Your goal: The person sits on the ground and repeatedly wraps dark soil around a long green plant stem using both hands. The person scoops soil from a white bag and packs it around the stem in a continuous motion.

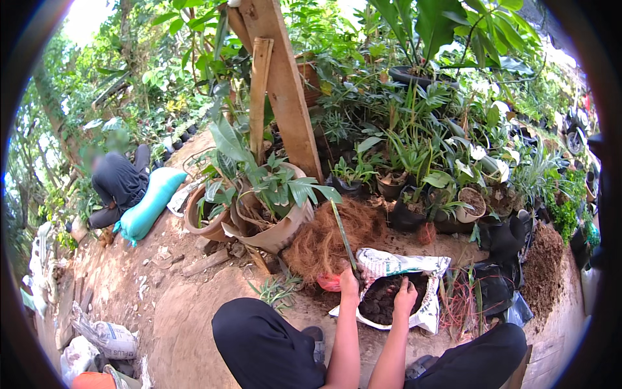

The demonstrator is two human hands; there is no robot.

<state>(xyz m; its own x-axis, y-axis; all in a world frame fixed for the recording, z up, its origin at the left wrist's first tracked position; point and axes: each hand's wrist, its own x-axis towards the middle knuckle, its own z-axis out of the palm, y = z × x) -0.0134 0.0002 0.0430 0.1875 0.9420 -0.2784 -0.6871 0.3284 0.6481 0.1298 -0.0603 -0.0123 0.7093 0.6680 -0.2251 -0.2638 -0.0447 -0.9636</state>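
Observation:
My left hand (351, 283) grips the lower end of a long, narrow green leaf (344, 232), with dark soil around its base. The leaf stands up and tilts away to the left. My right hand (404, 295) is at the right side of a white sack (427, 265) with its top spread wide. Dark potting soil (381, 304) fills the sack, and the right fingertips are against or just above it. Whether those fingers pinch any soil cannot be told. Behind my left hand lies a heap of brown coconut fibre (335, 233), beside a small piece of red plastic (329, 282).
Potted plants (272, 219) and a slanted wooden post (286, 92) stand ahead. Red twine (459, 301), black plastic (495, 287) and a brown soil mound (542, 272) are on the right. A seated person (119, 182) is at far left by a turquoise sack (154, 204).

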